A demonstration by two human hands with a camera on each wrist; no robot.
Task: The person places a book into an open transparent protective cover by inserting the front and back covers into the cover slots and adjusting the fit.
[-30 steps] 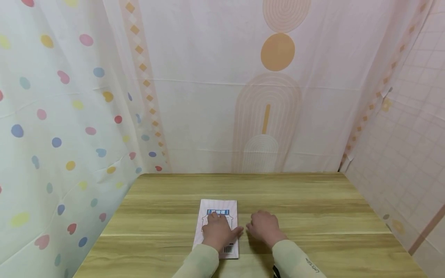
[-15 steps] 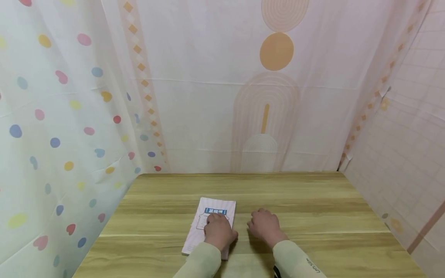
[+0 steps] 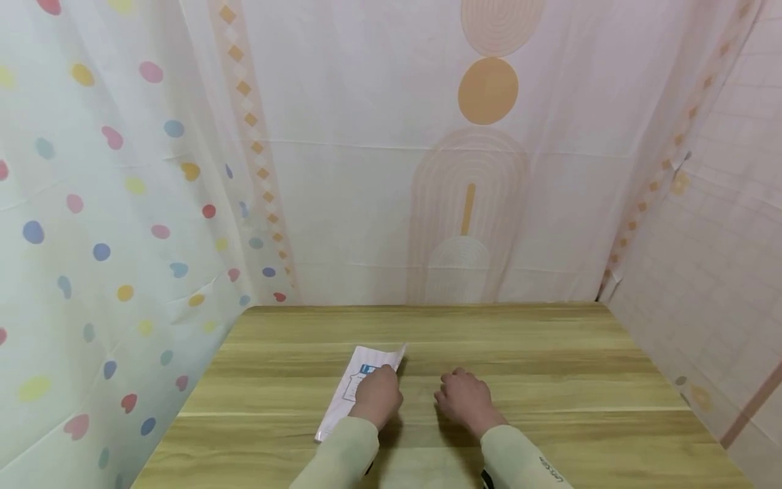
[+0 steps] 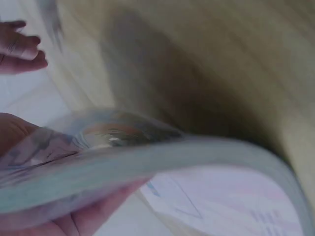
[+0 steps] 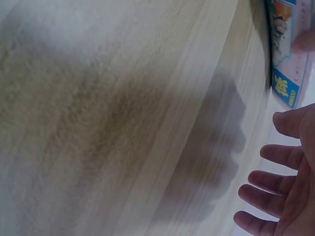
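From the head camera, a person in pale green sleeves sits at a wooden table (image 3: 519,353) enclosed by patterned curtains: polka dots (image 3: 110,224) on the person's left, orange arches and circles (image 3: 476,176) straight ahead. The left hand (image 3: 379,399) grips a thin pink-and-white booklet (image 3: 348,390) along its right edge and lifts that side, so the booklet stands tilted with its left edge down on the table and its far corner curling up. The booklet lies near the front of the table, left of centre. The right hand (image 3: 463,399) rests palm down on the bare wood just beside the left hand, holding nothing, and is not touching the booklet.

From the left wrist camera, the picture is heavily blurred. The booklet's (image 4: 147,167) bent pages sweep across the frame, with the fingers (image 4: 93,219) of the left hand curled beneath them and the thumb side pressed on top, grasping the pages. A printed pink page shows underneath. The fingertips of the right hand (image 4: 19,46) appear at the upper left over the table (image 4: 221,64).

From the right wrist camera, the right hand (image 5: 285,191) is spread with relaxed, slightly bent fingers above the tabletop (image 5: 108,118), casting a shadow on the wood and gripping nothing. A colourful printed part of the booklet (image 5: 288,54) shows at the upper right corner, apart from the fingers.
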